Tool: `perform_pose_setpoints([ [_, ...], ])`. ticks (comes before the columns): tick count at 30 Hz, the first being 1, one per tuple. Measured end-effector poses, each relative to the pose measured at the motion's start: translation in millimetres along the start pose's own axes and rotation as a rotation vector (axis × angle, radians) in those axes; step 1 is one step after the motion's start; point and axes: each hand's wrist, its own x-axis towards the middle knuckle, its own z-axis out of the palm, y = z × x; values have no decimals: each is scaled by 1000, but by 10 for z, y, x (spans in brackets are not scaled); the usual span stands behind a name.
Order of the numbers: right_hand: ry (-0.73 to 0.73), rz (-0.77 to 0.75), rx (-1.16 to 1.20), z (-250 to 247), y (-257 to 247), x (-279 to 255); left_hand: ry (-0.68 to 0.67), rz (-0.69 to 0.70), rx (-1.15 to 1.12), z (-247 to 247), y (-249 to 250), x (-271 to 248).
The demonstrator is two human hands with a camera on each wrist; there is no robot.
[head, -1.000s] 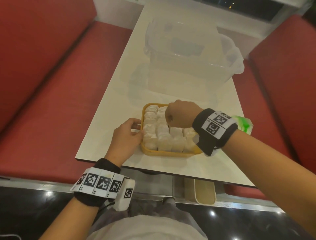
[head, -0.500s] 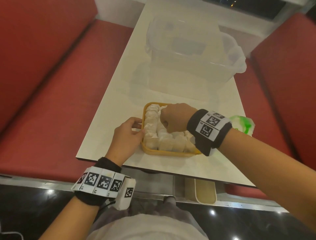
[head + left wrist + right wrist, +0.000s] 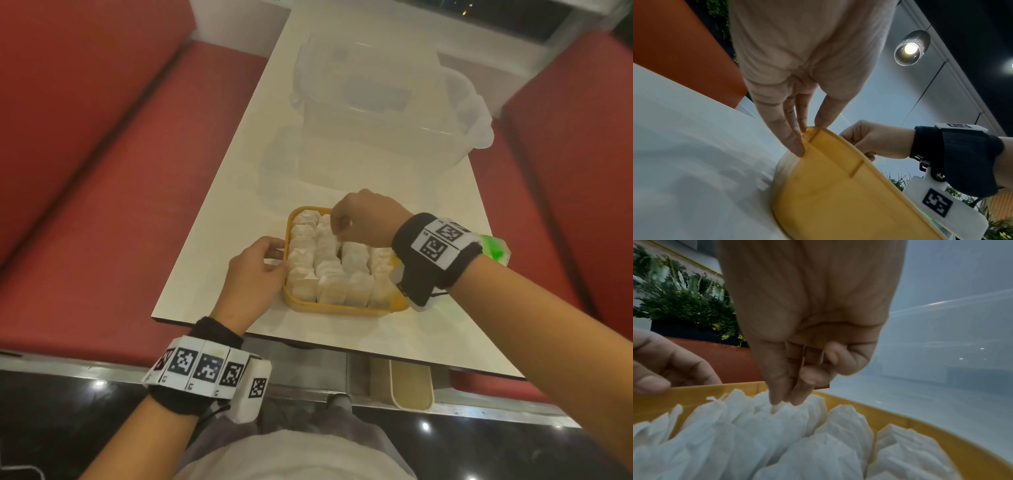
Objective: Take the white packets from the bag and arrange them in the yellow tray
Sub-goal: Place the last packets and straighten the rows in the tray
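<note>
The yellow tray (image 3: 342,310) sits near the table's front edge, packed with rows of white packets (image 3: 329,274). My right hand (image 3: 337,236) hovers over the tray's far part. In the right wrist view this hand (image 3: 785,400) pinches the top of one packet (image 3: 777,412) in the second row from the left. My left hand (image 3: 279,257) holds the tray's left rim, thumb on top and fingers (image 3: 793,142) against the outer wall (image 3: 838,194). The green-and-white bag (image 3: 493,246) lies to the right, mostly hidden behind my right wrist.
A large clear plastic container (image 3: 376,102) stands on the white table (image 3: 233,205) beyond the tray. Red bench seats (image 3: 102,205) run along both sides. The table's front edge (image 3: 308,337) is just below the tray.
My right hand shifted slightly left, then back toward the tray's far side, staying low over the packets. The left hand stayed on the tray's left rim.
</note>
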Motion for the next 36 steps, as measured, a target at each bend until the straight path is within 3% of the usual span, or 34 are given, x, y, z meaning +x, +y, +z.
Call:
perform_pose_setpoints([
  [8, -63, -35, -186, 160, -194, 138, -4, -6, -3, -4, 0, 5],
  [19, 48, 20, -17, 0, -94, 85, -5, 3, 16, -12, 18, -2],
  [26, -37, 11, -154, 156, -81, 124, -4, 3, 29, -12, 18, 3],
  [36, 103, 32, -93, 46, -51, 188, 1, 1, 24, -4, 7, 6],
])
